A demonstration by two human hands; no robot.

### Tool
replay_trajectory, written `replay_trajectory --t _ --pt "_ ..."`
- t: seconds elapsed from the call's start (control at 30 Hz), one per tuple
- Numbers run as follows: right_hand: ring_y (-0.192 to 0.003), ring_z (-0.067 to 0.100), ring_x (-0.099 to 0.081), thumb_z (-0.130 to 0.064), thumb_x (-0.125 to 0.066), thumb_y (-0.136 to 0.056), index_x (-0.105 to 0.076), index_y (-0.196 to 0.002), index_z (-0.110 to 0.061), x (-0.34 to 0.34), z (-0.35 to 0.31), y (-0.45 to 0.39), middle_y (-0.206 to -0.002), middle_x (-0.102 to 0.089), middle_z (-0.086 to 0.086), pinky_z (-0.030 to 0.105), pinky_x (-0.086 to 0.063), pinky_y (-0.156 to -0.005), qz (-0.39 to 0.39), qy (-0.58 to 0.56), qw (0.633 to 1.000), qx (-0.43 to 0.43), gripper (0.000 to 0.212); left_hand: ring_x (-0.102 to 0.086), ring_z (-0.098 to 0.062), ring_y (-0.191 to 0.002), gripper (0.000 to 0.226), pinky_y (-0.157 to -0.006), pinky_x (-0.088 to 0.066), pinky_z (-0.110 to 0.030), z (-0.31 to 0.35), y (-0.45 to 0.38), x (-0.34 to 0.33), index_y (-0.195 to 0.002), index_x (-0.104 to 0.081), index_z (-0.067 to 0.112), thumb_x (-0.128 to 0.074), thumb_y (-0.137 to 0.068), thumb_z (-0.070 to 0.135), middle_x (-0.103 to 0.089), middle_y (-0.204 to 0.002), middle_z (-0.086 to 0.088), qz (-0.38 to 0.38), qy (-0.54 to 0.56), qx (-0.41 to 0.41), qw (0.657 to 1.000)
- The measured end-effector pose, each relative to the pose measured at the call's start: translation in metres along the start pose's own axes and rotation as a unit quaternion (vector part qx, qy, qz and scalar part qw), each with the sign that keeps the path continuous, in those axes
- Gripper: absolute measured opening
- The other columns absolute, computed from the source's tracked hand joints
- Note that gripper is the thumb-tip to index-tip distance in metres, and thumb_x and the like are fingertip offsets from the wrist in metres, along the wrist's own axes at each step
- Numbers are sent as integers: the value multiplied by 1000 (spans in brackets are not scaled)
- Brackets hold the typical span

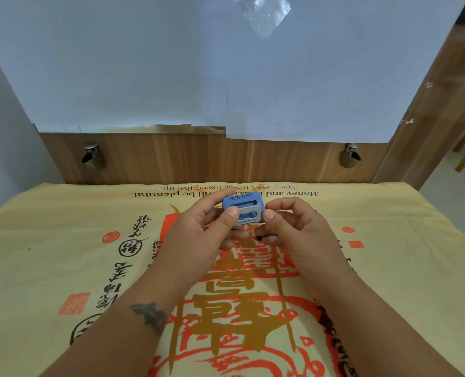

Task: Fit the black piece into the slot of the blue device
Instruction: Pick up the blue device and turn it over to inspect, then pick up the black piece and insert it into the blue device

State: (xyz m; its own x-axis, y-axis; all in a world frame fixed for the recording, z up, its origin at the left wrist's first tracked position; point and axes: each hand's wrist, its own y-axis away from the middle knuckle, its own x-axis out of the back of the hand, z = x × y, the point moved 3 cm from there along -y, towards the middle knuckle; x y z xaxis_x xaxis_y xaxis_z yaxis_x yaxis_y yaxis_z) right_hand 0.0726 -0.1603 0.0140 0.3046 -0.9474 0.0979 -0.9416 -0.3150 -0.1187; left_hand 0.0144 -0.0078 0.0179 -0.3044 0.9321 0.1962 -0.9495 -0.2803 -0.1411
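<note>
A small blue device, shaped like a cassette with a pale grey window panel and white lettering on top, is held above the table between both hands. My left hand grips its left end, thumb pressed on the grey panel. My right hand holds its right end with thumb and forefinger. A small black piece shows just below the device, tucked in the curled fingers of my right hand; most of it is hidden.
A yellow cloth with red and brown calligraphy covers the table. A wooden back panel with two metal fittings stands behind, with white paper above it. A wooden post rises at the right.
</note>
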Motion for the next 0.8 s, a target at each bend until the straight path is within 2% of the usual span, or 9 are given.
replay_trajectory --t 0.17,0.3,0.37,0.43,0.53,0.63,0.8 --pt "-88 0 -62 -24 -56 -91 -67 -97 -30 7 -1 -3 -94 -68 -16 12 -46 -68 48 121 990 47 13 -71 -3 -89 43 -70 -58 -23 0 0 0 -130 -49 38 -57 -89 29 -64 -117 11 3 11 -2 1000" --pt "-92 6 -53 -23 -56 -91 -66 -101 -33 11 3 -8 -98 -58 -15 23 -43 -77 83 256 962 47 18 -70 -5 -94 52 -81 -58 -30 -2 0 2 -131 -45 45 -64 -84 31 -59 -119 15 21 -2 -3 1000" --pt "-101 10 -48 -24 -56 -91 -66 -103 -33 11 6 -10 -101 -54 -13 27 -41 -86 85 308 946 43 19 -69 -4 -96 56 -83 -57 -29 -2 -1 3 -130 -43 47 -67 -82 31 -58 -120 16 27 -10 -4 1000" --pt "-106 10 -41 -27 -56 -91 -67 -107 -33 11 11 -13 -108 -55 -9 29 -37 -89 82 356 931 29 21 -68 3 -93 59 -77 -56 -18 -3 -1 3 -132 -42 46 -69 -81 29 -56 -120 16 31 -10 -4 999" --pt "-106 12 -37 -30 -56 -91 -66 -110 -35 10 16 -15 -114 -54 -3 31 -35 -90 72 400 914 6 23 -61 20 -82 64 -62 -49 -4 -3 -2 3 -133 -41 45 -71 -80 26 -53 -110 23 33 -12 -3 999" --pt "-109 17 -38 -29 -55 -91 -65 -112 -34 9 18 -16 -115 -53 -1 30 -33 -90 53 413 909 -7 24 -59 24 -77 66 -59 -48 -3 -4 -2 3 -133 -40 46 -72 -79 26 -48 -101 33 41 -17 -3 999" --pt "-112 19 -38 -28 -55 -91 -62 -117 -35 8 19 -16 -120 -52 0 32 -34 -93 31 440 897 -24 28 -58 25 -76 68 -58 -48 -4 -5 -3 5 -133 -39 46 -73 -79 24 -48 -101 33 56 -26 -9 998"
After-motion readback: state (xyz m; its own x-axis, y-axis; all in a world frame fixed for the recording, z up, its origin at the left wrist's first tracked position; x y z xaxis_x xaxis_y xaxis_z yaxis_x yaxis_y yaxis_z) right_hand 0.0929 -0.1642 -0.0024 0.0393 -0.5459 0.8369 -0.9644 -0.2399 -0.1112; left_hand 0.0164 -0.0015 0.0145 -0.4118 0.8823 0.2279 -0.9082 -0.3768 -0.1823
